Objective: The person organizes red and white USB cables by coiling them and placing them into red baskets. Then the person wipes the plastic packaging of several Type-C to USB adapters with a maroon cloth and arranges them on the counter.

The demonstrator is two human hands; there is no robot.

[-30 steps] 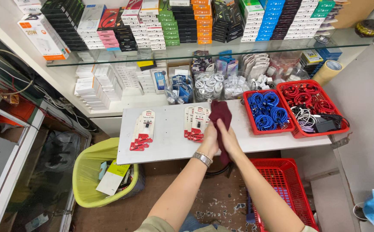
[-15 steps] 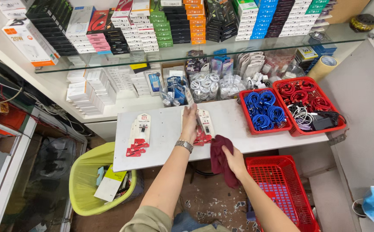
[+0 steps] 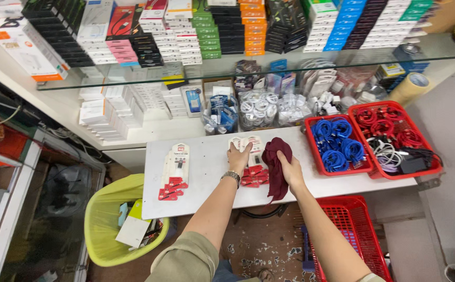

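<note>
White rectangular tabletop [image 3: 206,196] at centre. Two red plastic baskets [image 3: 379,172] with coiled cables at 3 o'clock. Dark maroon cloth [image 3: 275,162] bunched on tabletop, right hand [image 3: 291,169] clenched around it. Left hand [image 3: 238,155] at cloth's 9 o'clock, fingers spread, pressing flat on white-and-red carded packets [image 3: 252,175].

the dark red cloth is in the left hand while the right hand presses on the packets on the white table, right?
Not quite: the sides are swapped. In the head view the right hand holds the dark red cloth, and the left hand presses on the packets on the white table.
</note>
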